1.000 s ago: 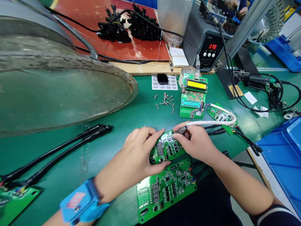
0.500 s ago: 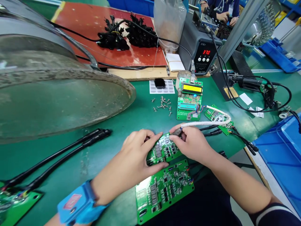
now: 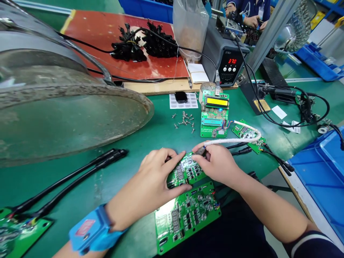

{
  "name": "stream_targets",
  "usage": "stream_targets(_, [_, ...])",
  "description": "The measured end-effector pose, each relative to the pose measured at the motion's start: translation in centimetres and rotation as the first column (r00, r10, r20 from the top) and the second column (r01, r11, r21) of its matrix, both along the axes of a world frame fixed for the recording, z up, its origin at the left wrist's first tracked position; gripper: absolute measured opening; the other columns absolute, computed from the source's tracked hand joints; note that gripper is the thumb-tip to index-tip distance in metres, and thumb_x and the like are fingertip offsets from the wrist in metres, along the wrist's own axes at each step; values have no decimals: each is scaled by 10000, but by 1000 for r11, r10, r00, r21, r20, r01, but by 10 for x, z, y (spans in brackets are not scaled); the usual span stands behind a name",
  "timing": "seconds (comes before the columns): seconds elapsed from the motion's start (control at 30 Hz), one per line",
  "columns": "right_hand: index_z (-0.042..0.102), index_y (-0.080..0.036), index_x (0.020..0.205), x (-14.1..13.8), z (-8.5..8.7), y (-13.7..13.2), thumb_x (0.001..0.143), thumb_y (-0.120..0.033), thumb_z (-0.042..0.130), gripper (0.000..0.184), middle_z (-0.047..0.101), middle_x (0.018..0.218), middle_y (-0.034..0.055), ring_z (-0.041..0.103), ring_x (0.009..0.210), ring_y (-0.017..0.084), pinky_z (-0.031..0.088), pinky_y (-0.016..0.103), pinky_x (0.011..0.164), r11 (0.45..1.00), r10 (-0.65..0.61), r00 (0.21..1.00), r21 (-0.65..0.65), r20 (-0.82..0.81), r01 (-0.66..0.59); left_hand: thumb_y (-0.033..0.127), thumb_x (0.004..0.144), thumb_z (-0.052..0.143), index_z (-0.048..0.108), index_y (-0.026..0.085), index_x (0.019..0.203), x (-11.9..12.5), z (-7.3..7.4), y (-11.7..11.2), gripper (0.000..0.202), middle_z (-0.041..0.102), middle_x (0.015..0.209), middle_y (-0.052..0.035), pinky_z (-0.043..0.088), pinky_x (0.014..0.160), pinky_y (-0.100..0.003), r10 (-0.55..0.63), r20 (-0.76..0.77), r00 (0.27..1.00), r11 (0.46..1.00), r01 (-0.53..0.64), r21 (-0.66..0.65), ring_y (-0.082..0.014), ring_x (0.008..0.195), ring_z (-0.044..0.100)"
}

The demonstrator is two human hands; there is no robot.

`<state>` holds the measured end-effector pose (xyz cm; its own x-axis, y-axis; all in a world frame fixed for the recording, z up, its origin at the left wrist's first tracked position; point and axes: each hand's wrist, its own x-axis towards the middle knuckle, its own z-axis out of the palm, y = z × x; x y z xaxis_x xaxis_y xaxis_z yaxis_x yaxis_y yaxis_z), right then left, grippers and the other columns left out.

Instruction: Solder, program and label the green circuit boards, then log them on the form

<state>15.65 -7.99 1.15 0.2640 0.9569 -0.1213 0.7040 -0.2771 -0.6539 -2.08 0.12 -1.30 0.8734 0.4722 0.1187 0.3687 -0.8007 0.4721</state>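
fingers point(image 3: 172, 159) of the left hand point(image 3: 150, 182) clamp the small green board point(image 3: 185, 171) on the tabletop point(image 3: 139, 136) while the right hand point(image 3: 219, 165) pinches a probe point(image 3: 201, 151) onto it; a slip could bridge pads, and its white cable point(image 3: 236, 140) might drag the neighbouring board point(image 3: 248, 133).

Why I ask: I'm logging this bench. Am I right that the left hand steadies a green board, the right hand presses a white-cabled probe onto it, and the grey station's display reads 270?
Not quite: the station display reads 370, not 270, as the head view shows. The rest stands: the left hand steadies the green board and the right hand presses the white-cabled probe onto it.
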Motion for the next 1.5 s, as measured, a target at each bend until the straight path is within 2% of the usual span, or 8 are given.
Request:
stream_targets(0.3, [666, -202, 929, 0, -1, 0, 830, -319, 555, 189, 498, 563, -42, 422, 489, 93, 301, 224, 503, 1000, 4, 1000, 2, 8, -5, 572, 705, 633, 543, 202, 1244, 0, 1, 0, 660, 535, 1013, -112, 455, 794, -460, 8, 22, 1000, 1000, -8, 5, -284, 915, 499])
stream_targets(0.7, [662, -209, 932, 0, -1, 0, 819, -318, 559, 188, 518, 579, -41, 423, 493, 96, 300, 232, 527, 1000, -6, 1000, -1, -27, 6, 565, 725, 617, 541, 125, 1238, 0, -2, 0, 681, 524, 1015, -140, 459, 787, -478, -17, 19, 1000, 999, 16, 45, -291, 907, 493])
stream_targets(1.0, [663, -209, 937, 0, -2, 0, 817, -314, 567, 186, 540, 595, -37, 430, 498, 94, 308, 229, 528, 1000, -8, 1000, -3, -30, 8, 547, 745, 604, 533, 117, 1239, -1, -3, 0, 659, 516, 1020, -140, 456, 791, -467, -28, 17, 999, 996, 26, 80, -289, 916, 487])
stream_targets(1.5, [669, -203, 922, 0, -1, 1, 810, -318, 566, 190, 468, 543, -53, 384, 479, 87, 290, 228, 527, 1000, -17, 999, 1, -30, 17, 548, 740, 618, 526, 111, 1252, -2, -6, 0, 679, 509, 1020, -134, 444, 779, -450, -43, 35, 998, 994, 39, 104, -280, 906, 482])
